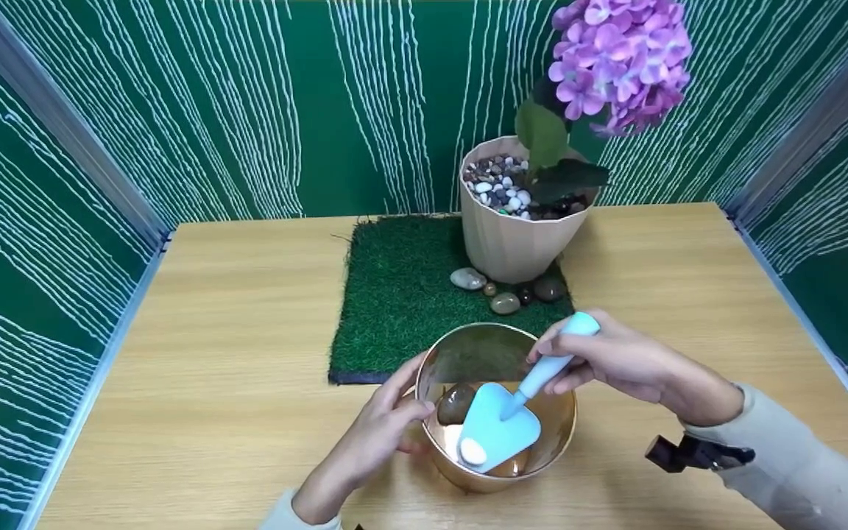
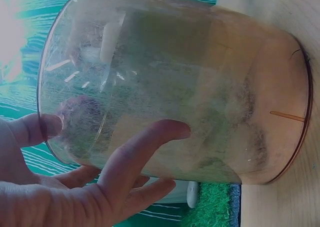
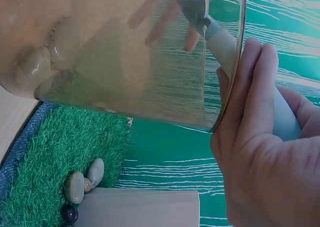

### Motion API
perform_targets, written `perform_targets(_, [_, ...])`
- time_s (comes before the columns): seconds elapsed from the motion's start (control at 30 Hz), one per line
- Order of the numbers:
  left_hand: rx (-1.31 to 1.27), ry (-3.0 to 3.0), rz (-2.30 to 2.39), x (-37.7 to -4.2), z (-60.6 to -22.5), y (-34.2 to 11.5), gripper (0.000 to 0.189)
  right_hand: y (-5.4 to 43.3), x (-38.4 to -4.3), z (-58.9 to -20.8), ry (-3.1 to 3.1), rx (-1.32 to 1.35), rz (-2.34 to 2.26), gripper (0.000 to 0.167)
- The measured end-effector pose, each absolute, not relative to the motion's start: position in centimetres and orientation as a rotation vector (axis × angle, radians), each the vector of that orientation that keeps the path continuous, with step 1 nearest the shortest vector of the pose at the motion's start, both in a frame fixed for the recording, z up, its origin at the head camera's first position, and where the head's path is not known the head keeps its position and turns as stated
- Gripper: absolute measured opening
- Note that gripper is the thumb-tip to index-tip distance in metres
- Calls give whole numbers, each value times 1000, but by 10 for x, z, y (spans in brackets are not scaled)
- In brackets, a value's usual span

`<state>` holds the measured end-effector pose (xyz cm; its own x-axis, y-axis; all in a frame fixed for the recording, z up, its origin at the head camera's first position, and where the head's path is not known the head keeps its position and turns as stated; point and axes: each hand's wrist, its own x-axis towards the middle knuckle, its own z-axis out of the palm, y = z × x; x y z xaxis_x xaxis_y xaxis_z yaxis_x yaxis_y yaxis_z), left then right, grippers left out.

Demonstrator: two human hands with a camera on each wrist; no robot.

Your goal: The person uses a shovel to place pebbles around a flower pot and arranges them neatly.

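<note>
A clear amber bucket (image 1: pixel 468 482) stands on the table, its mouth facing the head camera. My left hand (image 1: pixel 387 419) holds it by the left side, the thumb at the rim and the fingers along the outer wall. In my right hand (image 1: pixel 615 361) is the handle of a light blue toy shovel (image 1: pixel 505 427), gripped over the bucket's right rim. The shovel's blade points down into the bucket, with a white pebble (image 1: pixel 472 451) at its tip. Beside the blade lies a dark brown stone (image 1: pixel 456 404). Through the wall, stones (image 3: pixel 35 67) show at the bottom in the right wrist view.
Behind the bucket, a square of artificial grass (image 1: pixel 394 294) carries a beige flowerpot (image 1: pixel 512 246) with small pebbles and a purple flower (image 1: pixel 623 66). Several smooth stones (image 1: pixel 505 302) lie at the pot's foot. Green walls with white lines surround the wooden table (image 1: pixel 232 331).
</note>
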<state>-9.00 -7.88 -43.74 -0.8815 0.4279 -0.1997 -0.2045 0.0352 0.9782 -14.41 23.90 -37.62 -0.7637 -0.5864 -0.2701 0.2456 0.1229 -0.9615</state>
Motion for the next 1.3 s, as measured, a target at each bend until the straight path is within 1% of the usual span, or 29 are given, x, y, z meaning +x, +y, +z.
perform_targets(0.3, [227, 1846, 1919, -90, -438, -79, 73, 253, -151, -369, 1774, -359, -1769, 27])
perform_targets(0.7, [239, 1807, 1945, -90, -437, -79, 71, 285, -170, -359, 1662, -232, -2050, 41])
perform_targets(1.0, [246, 1786, 1955, -91, -437, -78, 71, 303, -186, -357, 1639, -20, -2220, 35])
perform_targets(1.2, [237, 1785, 1955, -91, -437, -78, 72, 306, -198, -369, 1648, 156, -2261, 28])
perform_targets(1.3, [232, 1782, 1955, -91, -437, -78, 72, 303, -203, -380, 1626, 219, -2276, 28])
